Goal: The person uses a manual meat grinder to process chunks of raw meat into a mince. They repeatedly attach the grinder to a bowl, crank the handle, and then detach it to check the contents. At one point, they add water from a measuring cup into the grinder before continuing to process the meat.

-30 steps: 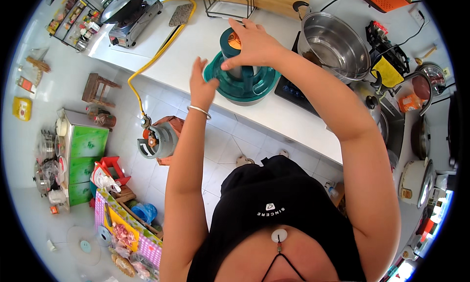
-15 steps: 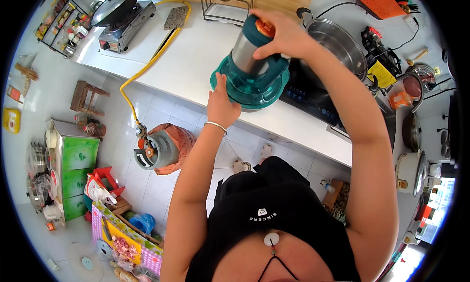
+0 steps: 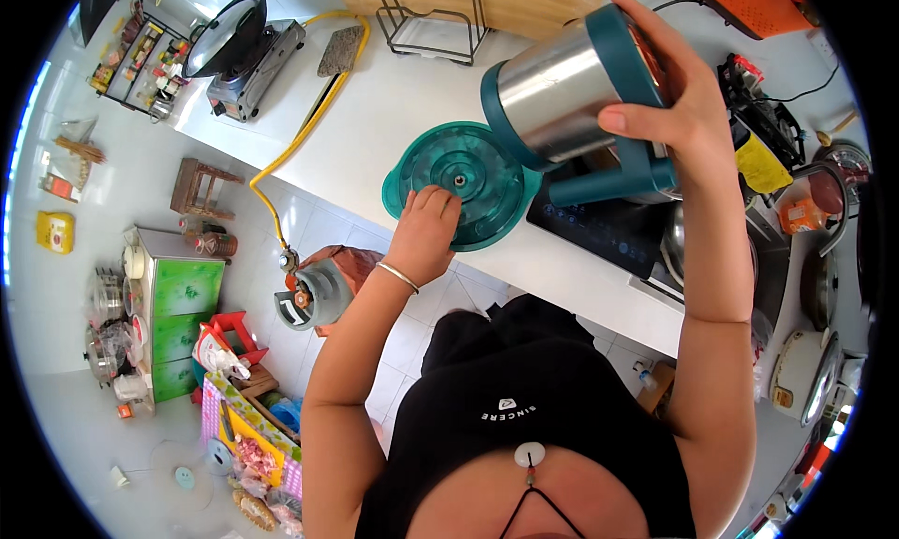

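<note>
My right hand (image 3: 679, 89) grips the top end of a steel-and-teal motor unit (image 3: 562, 89) with a side handle, apparently that of a food chopper. It hangs tilted, raised right of a round see-through teal lid (image 3: 487, 174) on the counter. A small metal fitting sits at the lid's middle. Bent over the lid's near left edge are the fingers of my left hand (image 3: 426, 230), which hold it there. Whatever lies beneath the lid is hard to make out.
Beside the lid is a black induction cooktop (image 3: 599, 221). Behind stands a wire rack (image 3: 431, 19). At the left are a gas stove (image 3: 253, 71) and a yellow hose (image 3: 300, 136) running down to a gas cylinder (image 3: 323, 295). A sink tap (image 3: 829, 206) is far right.
My right hand has lifted the motor unit off the teal lid and moved it right, tilting it. My left hand has curled its fingers over the lid's edge.
</note>
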Tool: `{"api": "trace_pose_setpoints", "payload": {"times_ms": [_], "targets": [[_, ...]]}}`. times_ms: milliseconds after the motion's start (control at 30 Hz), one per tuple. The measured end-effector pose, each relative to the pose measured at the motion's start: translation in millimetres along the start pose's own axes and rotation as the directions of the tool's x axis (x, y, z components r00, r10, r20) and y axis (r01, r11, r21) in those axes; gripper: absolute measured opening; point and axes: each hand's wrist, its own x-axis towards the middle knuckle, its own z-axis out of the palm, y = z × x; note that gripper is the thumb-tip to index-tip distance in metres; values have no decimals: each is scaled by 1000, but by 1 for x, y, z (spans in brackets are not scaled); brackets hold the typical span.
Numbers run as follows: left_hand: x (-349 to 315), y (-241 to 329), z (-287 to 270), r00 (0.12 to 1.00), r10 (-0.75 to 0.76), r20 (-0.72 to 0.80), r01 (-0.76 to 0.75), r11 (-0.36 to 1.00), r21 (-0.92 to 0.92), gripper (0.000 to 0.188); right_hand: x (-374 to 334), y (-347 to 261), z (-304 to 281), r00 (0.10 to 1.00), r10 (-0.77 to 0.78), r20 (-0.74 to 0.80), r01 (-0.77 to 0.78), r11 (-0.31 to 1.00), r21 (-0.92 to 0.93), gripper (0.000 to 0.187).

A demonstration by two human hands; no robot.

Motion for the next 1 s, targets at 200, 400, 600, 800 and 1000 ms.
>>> {"api": "trace_pose_setpoints", "payload": {"times_ms": [200,400,600,800,1000], "targets": [[15,-8,-36,994,-10,111,23,993,-119,81,-8,19,-24,999,35,-32,-31,992,121,90],[7,-88,-85,967,-241,85,202,519,-831,80,-12,25,-45,983,42,-180,-44,999,-4,94],[-20,-133,-72,938,-345,-8,23,85,-996,89,-25,23,-48,942,92,-322,-103,994,-19,94],[-28,-134,-69,940,-341,7,52,122,-991,88,-30,27,-32,928,128,-349,-152,987,-41,92],[-20,-136,-64,949,-313,33,102,206,-973,87,-31,30,-24,937,140,-322,-173,982,-79,96]]}}
